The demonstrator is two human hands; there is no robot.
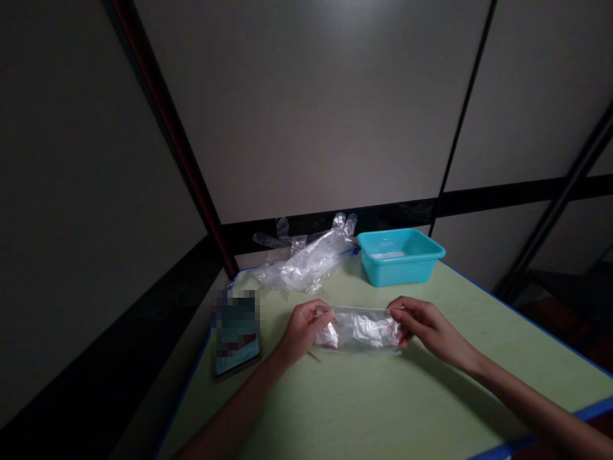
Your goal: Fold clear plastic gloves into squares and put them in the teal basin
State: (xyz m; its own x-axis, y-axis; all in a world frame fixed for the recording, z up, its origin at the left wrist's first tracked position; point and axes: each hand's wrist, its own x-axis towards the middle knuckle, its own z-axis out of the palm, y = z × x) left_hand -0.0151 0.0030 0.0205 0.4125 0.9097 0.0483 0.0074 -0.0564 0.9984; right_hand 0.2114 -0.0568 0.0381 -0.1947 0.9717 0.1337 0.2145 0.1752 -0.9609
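A small clear plastic bag (pixel 363 327) is stretched between my two hands just above the green table (pixel 364 402). My left hand (pixel 304 329) pinches its left end with curled fingers. My right hand (pixel 419 322) pinches its right end the same way. The bag looks crumpled and shiny; I cannot tell what is inside it.
A pile of clear plastic gloves and bags (pixel 306 259) lies at the table's far edge. A turquoise tub (pixel 400 255) stands at the back right. A phone (pixel 235 332) lies at the left edge. Grey wall panels close in behind and to the left.
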